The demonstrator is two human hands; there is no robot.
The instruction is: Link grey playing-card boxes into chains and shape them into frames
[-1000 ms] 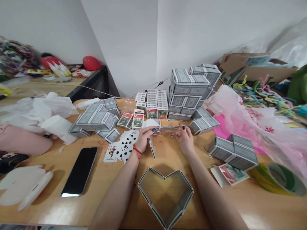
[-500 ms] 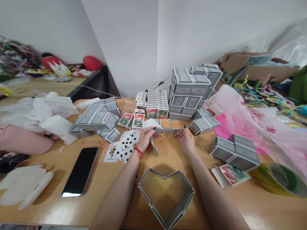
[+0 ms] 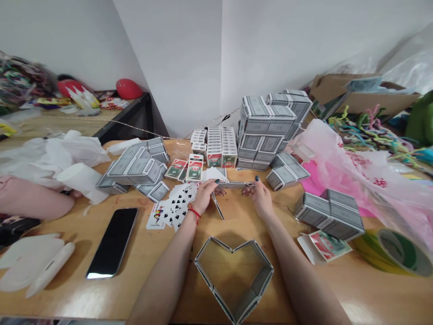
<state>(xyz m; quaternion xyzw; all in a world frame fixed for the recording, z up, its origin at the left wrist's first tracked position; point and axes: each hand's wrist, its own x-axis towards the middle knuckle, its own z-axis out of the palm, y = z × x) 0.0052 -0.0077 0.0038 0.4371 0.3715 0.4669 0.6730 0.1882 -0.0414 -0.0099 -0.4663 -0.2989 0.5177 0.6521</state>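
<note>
My left hand (image 3: 204,197) is closed on the left end of a strip of joined playing cards (image 3: 233,185), which stands on edge on the table. A bent section of the strip angles toward me below that hand. At the strip's right end, my right hand (image 3: 260,197) pinches it between thumb and fingers; some fingertips are hidden. Nearer to me, between my forearms, lies a heart-shaped frame of cards (image 3: 256,291), its inside open. Loose face-up playing cards (image 3: 179,202), several of them spades, spread beside my left wrist, with a joker card (image 3: 156,215) at their edge.
Grey card-covered blocks are stacked at the back right (image 3: 260,146) and piled at the left (image 3: 133,164). Card boxes (image 3: 214,146) stand at the back. A phone (image 3: 113,242) lies at left; yellow-green tape (image 3: 375,250) and a pink plastic bag (image 3: 348,158) are at right.
My right hand has shifted slightly left along the strip's end. My left hand, the heart frame and the loose cards look nearly unchanged.
</note>
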